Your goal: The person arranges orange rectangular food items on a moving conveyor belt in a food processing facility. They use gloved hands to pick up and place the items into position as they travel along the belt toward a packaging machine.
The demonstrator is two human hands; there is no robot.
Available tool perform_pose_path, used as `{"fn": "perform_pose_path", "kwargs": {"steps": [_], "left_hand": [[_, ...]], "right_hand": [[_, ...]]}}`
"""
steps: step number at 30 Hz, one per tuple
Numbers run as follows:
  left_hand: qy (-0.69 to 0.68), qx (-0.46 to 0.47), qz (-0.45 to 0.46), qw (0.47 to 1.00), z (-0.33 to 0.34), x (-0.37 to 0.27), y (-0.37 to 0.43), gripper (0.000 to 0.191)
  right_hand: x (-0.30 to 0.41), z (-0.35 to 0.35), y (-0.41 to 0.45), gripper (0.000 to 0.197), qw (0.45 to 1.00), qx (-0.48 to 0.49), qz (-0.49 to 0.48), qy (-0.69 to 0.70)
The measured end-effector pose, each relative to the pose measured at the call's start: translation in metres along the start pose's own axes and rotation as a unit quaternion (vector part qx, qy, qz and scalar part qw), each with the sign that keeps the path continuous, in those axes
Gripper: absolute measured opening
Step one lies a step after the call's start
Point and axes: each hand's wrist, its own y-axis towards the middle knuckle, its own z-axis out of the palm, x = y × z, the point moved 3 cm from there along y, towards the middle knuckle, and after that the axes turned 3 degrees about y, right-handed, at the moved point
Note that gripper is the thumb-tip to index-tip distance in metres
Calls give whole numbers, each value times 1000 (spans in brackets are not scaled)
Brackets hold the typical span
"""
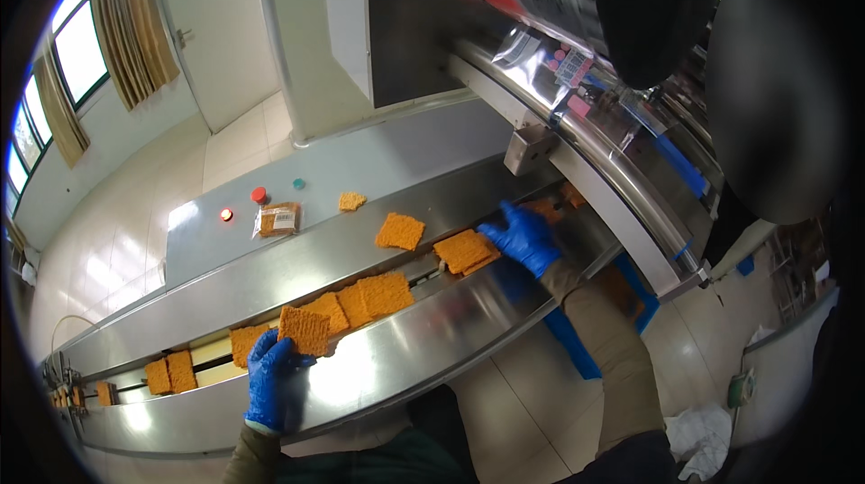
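My left hand [269,376], in a blue glove, grips a square orange-brown slab of dry food [304,331] by its left side, above the conveyor channel. My right hand [524,235], also gloved in blue, has its fingers spread beside a small stack of slabs [465,251] over the channel; whether a fingertip touches the stack I cannot tell. Between my hands, overlapping slabs [375,296] lie in the channel. More slabs [170,374] lie farther left. One loose slab [400,231] rests on the steel ledge behind the channel.
A wrapped packet [278,219], a broken piece [352,201], a red button [259,195] and a green button [299,183] are on the machine's far panel. Steel rollers with printed film [574,71] stand at the right. A blue crate [571,342] sits below my right forearm.
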Motion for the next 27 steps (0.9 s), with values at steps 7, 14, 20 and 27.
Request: {"fn": "perform_pose_path", "kwargs": {"steps": [7, 14, 20, 27], "left_hand": [[-37, 23, 0, 999, 0, 5, 1, 23], [-27, 24, 18, 999, -12, 6, 1, 27], [-12, 14, 7, 1000, -5, 9, 9, 25], [-8, 24, 14, 1000, -10, 11, 3, 26]], "right_hand": [[-23, 38, -3, 123, 994, 103, 15, -42], [25, 7, -8, 89, 995, 63, -9, -82], [19, 36, -23, 72, 951, -36, -69, -300], [28, 56, -26, 53, 994, -28, -80, -73]]}}
